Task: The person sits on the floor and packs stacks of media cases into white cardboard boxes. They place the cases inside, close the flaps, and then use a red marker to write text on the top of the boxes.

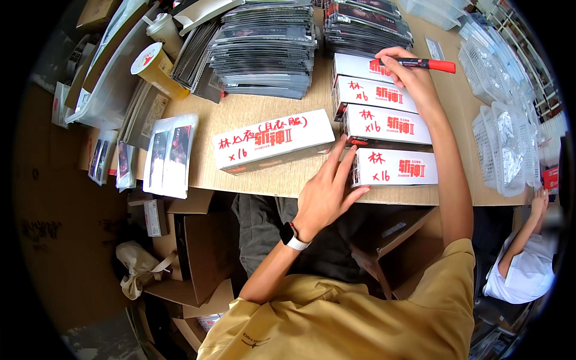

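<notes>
Between the fingers of my right hand (pixel 401 69) is a black marker pen (pixel 441 65) with a red end. That hand rests over the farthest white box (pixel 354 65) in a column of several long white boxes with red print. The other boxes in the column, among them the nearest box (pixel 390 168), bear red handwriting. My left hand (pixel 324 195) is open, its fingers apart and its fingertips at the left ends of the two nearer boxes in the column. To its left, a separate white box (pixel 273 141) lies slightly slanted, with red handwriting on top.
Tall stacks of dark flat packages (pixel 264 54) stand at the back. A yellow drink cup (pixel 159 69) and clear-wrapped packs (pixel 171 156) are at left. Clear plastic baskets (pixel 507 150) line the right edge. Cardboard boxes (pixel 207 258) lie below the table; another person's arm (pixel 522 231) shows far right.
</notes>
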The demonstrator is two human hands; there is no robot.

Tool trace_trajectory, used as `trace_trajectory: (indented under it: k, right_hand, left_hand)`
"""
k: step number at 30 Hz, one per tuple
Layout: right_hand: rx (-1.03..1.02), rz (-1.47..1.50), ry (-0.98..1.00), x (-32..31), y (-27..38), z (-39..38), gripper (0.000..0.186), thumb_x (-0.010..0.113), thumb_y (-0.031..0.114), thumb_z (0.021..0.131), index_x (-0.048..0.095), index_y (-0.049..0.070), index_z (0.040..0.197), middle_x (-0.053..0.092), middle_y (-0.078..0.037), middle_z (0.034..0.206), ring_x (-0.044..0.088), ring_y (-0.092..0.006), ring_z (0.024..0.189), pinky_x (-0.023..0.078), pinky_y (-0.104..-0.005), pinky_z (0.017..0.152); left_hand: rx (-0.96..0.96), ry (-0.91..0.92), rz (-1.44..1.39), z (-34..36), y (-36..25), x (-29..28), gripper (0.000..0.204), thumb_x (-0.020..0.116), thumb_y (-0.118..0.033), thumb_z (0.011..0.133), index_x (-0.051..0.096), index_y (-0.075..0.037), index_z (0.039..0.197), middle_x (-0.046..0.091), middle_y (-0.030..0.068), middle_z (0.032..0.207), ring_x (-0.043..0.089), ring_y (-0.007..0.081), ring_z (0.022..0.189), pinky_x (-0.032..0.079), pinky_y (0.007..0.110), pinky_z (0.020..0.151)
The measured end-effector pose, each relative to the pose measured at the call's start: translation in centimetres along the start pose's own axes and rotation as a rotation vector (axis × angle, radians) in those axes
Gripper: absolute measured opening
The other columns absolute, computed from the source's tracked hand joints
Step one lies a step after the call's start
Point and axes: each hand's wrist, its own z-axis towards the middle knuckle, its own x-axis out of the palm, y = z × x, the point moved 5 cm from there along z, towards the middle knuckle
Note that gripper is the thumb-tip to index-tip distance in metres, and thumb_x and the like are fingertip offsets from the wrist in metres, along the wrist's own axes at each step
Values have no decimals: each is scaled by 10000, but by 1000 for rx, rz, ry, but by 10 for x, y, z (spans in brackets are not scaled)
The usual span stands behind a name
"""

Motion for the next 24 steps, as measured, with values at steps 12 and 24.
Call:
trace_trajectory:
  k: [12,24]
  right_hand:
    - [79,-120,126,10,-3,9,223,657,261,1014,736,57,1054,579,44,737,467,-16,614,369,-196,563]
    - [67,-6,204,12,-12,-28,107,675,130,983,715,44,1032,683,7,947,633,-49,848,498,-212,728]
  left_hand:
    - [56,-35,45,1,-1,2,790,739,-467,907,438,-31,1493,401,192,1591,627,371,1258,610,378,856]
    - [57,-34,49,3,3,0,804,744,-463,900,432,-35,1505,381,194,1605,617,362,1277,611,375,859]
